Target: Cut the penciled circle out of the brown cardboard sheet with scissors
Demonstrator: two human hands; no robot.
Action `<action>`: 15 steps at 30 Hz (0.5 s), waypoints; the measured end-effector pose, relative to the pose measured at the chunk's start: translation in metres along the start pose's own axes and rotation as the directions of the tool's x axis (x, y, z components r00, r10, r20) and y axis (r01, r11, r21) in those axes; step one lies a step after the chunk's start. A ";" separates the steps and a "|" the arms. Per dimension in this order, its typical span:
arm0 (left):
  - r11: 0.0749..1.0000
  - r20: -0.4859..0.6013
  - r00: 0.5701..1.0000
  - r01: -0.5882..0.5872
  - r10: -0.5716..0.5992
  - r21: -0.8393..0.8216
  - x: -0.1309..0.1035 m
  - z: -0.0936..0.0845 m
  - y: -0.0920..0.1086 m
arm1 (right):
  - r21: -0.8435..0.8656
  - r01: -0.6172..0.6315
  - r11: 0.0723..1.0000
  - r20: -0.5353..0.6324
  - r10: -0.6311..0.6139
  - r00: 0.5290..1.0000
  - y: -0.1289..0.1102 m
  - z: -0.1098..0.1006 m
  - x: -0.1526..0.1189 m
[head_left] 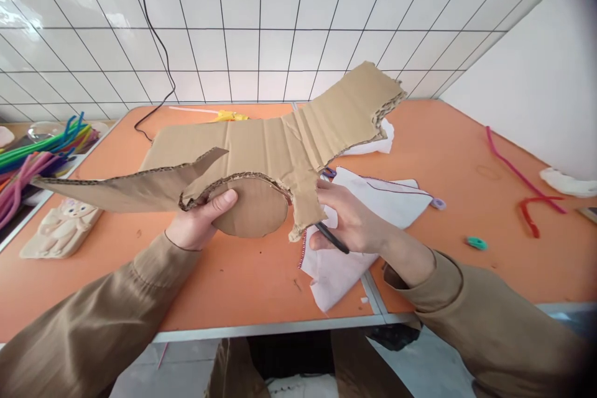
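Note:
A large, bent sheet of brown corrugated cardboard (261, 143) is held up above the table. A rounded cardboard disc (254, 208) hangs at its lower edge, with a curved cut running along the disc's top. My left hand (198, 221) pinches the disc and sheet at the left end of this cut, thumb on the front. My right hand (349, 221) is closed around scissors (333, 237), below a narrow cardboard strip to the right of the disc. Only a black handle shows; the blades are hidden behind the cardboard.
White cloth (345, 280) with dark red stitching lies under my right hand. Pipe cleaners (35, 152) are bundled at left, near a phone case with a figure (65, 227). Red pipe cleaners (529, 217) and a teal piece (476, 242) lie right. A tiled wall (280, 12) stands behind.

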State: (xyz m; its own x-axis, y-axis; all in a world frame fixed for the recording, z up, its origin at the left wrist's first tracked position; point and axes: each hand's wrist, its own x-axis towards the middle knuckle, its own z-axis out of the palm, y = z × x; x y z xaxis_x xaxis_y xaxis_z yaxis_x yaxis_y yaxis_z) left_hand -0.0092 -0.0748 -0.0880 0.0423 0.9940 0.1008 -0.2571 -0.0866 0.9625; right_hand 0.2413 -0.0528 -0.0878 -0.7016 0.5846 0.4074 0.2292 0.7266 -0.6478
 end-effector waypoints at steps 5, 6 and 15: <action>1.000 0.034 0.999 -0.005 0.005 0.004 0.000 0.003 -0.006 | 0.111 -0.094 0.989 -0.012 0.096 0.995 -0.003 0.001 0.000; 1.000 0.032 0.999 -0.019 0.019 0.008 0.000 0.004 -0.007 | 0.126 -0.112 0.986 -0.005 0.113 0.994 -0.002 0.001 0.000; 0.998 0.005 0.998 -0.062 0.061 0.033 0.000 0.003 -0.009 | 0.185 -0.208 0.960 0.000 0.212 0.977 -0.004 0.003 -0.001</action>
State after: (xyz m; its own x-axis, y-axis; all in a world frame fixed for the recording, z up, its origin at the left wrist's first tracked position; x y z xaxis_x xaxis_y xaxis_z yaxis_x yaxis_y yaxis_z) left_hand -0.0039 -0.0745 -0.0961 0.0312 0.9865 0.1610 -0.2272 -0.1498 0.9623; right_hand 0.2392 -0.0576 -0.0882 -0.6370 0.7252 0.2612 0.2412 0.5094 -0.8260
